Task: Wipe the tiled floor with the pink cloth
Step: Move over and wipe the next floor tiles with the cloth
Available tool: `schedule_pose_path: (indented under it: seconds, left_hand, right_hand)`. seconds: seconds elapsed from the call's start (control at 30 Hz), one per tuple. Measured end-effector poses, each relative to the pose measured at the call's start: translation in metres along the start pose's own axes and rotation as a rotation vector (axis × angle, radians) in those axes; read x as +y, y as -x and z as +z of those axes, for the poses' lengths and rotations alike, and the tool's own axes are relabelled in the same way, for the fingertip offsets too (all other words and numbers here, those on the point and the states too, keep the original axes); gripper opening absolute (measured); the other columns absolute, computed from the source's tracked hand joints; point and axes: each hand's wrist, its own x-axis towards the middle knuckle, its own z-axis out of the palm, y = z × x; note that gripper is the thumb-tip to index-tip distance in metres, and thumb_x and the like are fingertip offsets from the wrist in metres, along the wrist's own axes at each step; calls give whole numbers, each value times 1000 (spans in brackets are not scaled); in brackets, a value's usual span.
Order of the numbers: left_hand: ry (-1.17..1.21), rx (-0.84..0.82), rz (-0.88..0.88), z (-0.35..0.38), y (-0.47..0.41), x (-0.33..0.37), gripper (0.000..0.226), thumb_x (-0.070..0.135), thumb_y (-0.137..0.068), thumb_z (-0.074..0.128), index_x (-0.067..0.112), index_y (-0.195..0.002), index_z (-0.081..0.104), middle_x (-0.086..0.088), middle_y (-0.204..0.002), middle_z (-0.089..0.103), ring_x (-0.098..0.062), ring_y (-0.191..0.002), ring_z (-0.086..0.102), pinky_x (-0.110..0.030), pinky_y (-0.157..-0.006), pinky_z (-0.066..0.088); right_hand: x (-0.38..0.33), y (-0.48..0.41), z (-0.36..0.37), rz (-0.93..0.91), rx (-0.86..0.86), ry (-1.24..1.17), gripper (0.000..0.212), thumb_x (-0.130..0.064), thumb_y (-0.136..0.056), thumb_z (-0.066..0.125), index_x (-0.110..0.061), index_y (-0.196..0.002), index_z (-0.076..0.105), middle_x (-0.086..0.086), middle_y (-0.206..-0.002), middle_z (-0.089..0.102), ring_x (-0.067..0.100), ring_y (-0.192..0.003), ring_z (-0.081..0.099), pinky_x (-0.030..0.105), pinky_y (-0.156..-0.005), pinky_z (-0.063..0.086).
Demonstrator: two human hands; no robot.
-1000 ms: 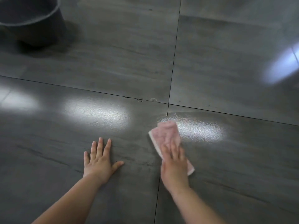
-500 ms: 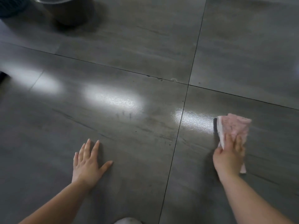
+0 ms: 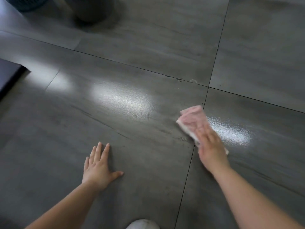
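The folded pink cloth point(image 3: 191, 119) lies flat on the dark grey tiled floor point(image 3: 148, 55), across the grout line right of centre. My right hand point(image 3: 210, 148) presses down on the cloth's near half, fingers stretched over it and blurred by motion. My left hand point(image 3: 99, 167) rests flat on the floor at the lower middle, fingers spread, holding nothing. Faint dark smudges mark the tile left of the cloth.
A dark bucket point(image 3: 89, 9) stands at the top edge, with a dark ribbed basket point(image 3: 26, 4) to its left. A dark flat object point(image 3: 8, 75) juts in at the left edge. A white rounded shape point(image 3: 142, 224) shows at the bottom edge. Wet glare patches shine on the tiles.
My right hand swept the cloth out to the right and has now brought it back left onto the grout line. My left hand stayed planted; the view shifted.
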Motion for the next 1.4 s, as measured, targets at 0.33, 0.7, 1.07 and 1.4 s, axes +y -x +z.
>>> schedule_pose_path:
  seconds: [0.33,0.7,1.07,1.4]
  left_hand:
    - [18,-43,-42,-1,-10,-11,111,50,-68,69,25,-144,-8,1,-156,-16,-17,-144,-15,-42,-119,0]
    - [107,80,67,1,-6,6,88,53,-77,56,20,-144,11,-1,-157,-4,-17,-145,-10,-40,-116,-9]
    - [-81,-158,586,43,-4,160,116,70,-39,15,26,-144,-6,4,-157,-9,-6,-139,-17,-39,-117,-11]
    - [-364,-183,596,59,8,182,101,59,-75,54,25,-142,-14,1,-154,-21,-17,-142,-22,-45,-116,-13]
  right_hand:
    - [-138,-7,32,-205,-335,-139,61,2,-86,35,-24,-141,28,-2,-157,6,22,-144,3,28,-116,-1]
    - [51,11,-39,492,76,-29,51,-4,-85,42,-2,-136,36,20,-153,17,41,-137,20,46,-112,22]
    - [40,87,-18,-169,-142,231,52,-18,-63,41,-32,-113,40,-9,-117,68,19,-97,69,27,-75,57]
    - [141,146,-52,765,235,-16,38,7,-68,61,7,-106,61,34,-118,58,55,-95,55,54,-80,50]
